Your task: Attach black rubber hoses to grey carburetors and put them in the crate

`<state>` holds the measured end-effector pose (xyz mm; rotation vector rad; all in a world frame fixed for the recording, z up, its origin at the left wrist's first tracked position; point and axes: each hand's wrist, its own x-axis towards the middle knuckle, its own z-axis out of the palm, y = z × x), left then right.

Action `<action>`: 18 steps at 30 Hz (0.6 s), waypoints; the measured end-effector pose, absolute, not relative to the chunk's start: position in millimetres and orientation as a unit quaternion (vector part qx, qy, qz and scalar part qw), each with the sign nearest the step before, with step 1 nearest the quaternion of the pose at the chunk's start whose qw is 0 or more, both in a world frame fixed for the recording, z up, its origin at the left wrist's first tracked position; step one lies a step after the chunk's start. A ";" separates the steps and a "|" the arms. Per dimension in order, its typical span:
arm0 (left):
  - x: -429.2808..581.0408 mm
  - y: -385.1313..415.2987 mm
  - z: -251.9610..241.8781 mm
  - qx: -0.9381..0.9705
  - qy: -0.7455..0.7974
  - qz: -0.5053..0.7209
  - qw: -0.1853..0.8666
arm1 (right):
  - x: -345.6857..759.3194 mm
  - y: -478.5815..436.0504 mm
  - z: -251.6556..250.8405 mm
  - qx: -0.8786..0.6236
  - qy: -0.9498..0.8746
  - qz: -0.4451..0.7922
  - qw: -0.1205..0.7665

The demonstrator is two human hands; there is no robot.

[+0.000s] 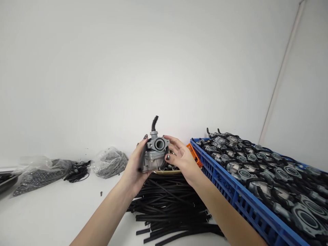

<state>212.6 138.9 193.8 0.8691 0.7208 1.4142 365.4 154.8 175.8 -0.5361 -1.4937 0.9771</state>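
A grey metal carburetor point(154, 155) is held up in front of me, its round bore facing my side and a short black rubber tube point(154, 123) rising from its top. My left hand point(135, 164) wraps its left side and underside, thumb up along the body. On the right side, my right hand point(180, 156) grips it with thumb and fingers. Black hose also runs down both sides of the carburetor. Below lies a pile of cut black rubber hoses point(171, 205), partly covered by my forearms.
A blue plastic crate point(238, 194) full of similar carburetors stands on the right. An orange box point(194, 155) sits beside it. Leftward on the white table are clear bags of small metal parts point(110, 163) point(47, 174), a black wire bundle point(77, 171) and a small loose part point(101, 193).
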 end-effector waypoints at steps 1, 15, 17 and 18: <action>213.3 141.2 191.4 0.386 0.312 0.639 0.588 | 365.7 156.4 175.9 -0.266 -0.632 0.398 0.609; 215.3 144.8 178.5 0.504 0.369 0.724 0.291 | 361.5 138.2 174.4 -0.358 -0.755 0.187 0.517; 216.1 144.2 178.7 0.504 0.367 0.723 0.296 | 361.1 135.1 175.5 -0.342 -0.751 0.159 0.541; 216.2 144.3 178.9 0.502 0.363 0.726 0.299 | 360.5 134.2 175.5 -0.332 -0.750 0.148 0.553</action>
